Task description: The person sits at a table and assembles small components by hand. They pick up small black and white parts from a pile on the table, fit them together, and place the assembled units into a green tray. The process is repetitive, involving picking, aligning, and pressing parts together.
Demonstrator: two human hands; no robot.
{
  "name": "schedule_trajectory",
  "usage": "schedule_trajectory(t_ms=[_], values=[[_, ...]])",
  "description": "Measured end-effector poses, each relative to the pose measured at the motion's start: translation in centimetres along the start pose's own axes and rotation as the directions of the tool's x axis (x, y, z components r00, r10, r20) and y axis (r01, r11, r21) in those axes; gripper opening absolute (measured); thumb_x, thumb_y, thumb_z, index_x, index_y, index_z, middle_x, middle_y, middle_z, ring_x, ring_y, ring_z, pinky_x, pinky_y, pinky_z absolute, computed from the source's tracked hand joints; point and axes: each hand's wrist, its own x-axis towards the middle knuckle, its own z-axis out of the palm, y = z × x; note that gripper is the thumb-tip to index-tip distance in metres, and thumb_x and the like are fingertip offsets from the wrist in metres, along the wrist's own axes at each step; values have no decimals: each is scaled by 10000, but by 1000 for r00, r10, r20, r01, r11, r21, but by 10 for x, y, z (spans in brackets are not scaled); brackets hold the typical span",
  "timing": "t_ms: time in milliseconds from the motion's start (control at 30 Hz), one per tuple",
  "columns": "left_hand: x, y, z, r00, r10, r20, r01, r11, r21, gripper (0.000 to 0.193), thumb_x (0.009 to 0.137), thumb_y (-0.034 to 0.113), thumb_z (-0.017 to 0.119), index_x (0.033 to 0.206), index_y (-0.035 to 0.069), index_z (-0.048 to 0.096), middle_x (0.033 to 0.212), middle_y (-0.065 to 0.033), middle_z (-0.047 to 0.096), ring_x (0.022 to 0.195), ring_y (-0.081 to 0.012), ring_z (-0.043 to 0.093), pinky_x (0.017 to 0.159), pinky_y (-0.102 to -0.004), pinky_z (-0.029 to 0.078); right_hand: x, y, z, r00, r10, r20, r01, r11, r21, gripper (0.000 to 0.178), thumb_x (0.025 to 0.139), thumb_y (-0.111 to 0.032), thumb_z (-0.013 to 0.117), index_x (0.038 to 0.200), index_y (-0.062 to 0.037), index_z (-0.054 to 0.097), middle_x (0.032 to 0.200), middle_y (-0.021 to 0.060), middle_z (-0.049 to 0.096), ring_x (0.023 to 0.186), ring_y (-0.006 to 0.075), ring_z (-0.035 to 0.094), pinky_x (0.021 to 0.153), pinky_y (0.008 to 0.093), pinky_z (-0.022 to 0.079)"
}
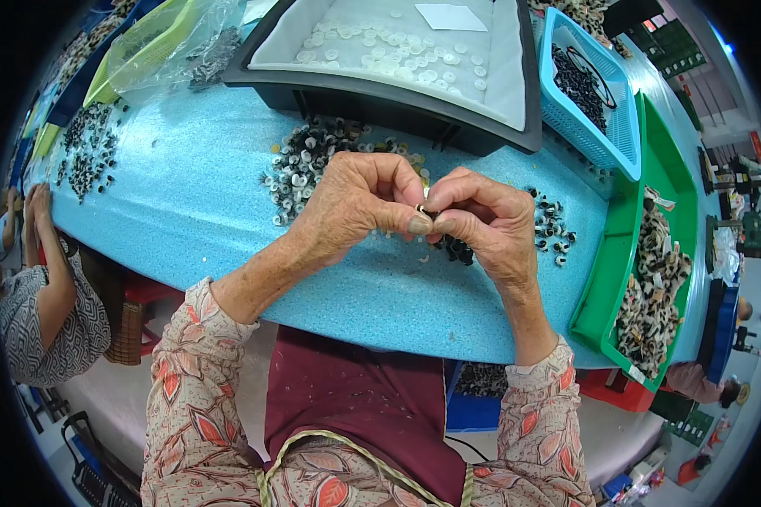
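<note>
My left hand (351,203) and my right hand (490,221) meet above the blue table (190,198), thumbs and fingertips pinched together. Between them is a tiny black-and-white part (423,209), mostly covered by the fingers, so its exact kind is unclear. Behind my left hand lies a heap of small round white and black parts (294,169). Partly hidden under my right hand is a small cluster of black pieces (457,250). Just right of that hand, more small black-and-white pieces (552,226) are scattered on the table.
A black tray (380,106) lined with white holds loose white discs (423,63). To the right stand a light-blue basket (621,139) of black parts and a green bin (600,296) of mottled furry pieces (651,296). Black bits (89,148) lie far left, near another person's arm (55,262).
</note>
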Motion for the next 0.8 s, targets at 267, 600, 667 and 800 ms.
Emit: schedule_trajectory(t_ms=[267, 600, 667, 800], values=[[-1, 5, 5, 999, -15, -36, 12, 997, -73, 262, 636, 80, 824, 764, 37, 599, 688, -22, 618, 607, -87, 598, 555, -210, 485, 1, -2, 10, 994, -61, -88, 64, 998, 30, 131, 786, -7, 690, 912, 16, 664, 901, 74, 623, 735, 124, 636, 635, 229, 550], [0, 4, 4, 1000, -6, -15, 5, 998, -57, 231, 666, 70, 808, 757, 44, 597, 703, -20, 620, 620, -84, 589, 574, -215, 482, 1, 1, 2, 998, -56, -39, 57, 998, 27, 106, 796, -26, 686, 888, 20, 659, 888, 75, 599, 724, 128, 630, 633, 228, 549], [1, -1, -1, 999, 36, -30, -39, 996, -79, 201, 693, 60, 794, 766, 45, 608, 716, -10, 625, 638, -72, 583, 591, -208, 485, 1, 2, 2, 997, -42, -68, 47, 996, 78, 105, 794, -34, 693, 882, 15, 662, 911, 77, 593, 721, 126, 623, 626, 229, 546], [2, -1, -2, 983, 146, -110, -144, 989, 25, 205, 707, 37, 778, 843, 45, 624, 753, 5, 614, 684, -62, 572, 634, -215, 495, 3, 5, -1, 991, -88, -103, 101, 987, 122, 110, 792, -46, 701, 876, 14, 663, 962, 86, 579, 723, 119, 609, 618, 225, 543]])
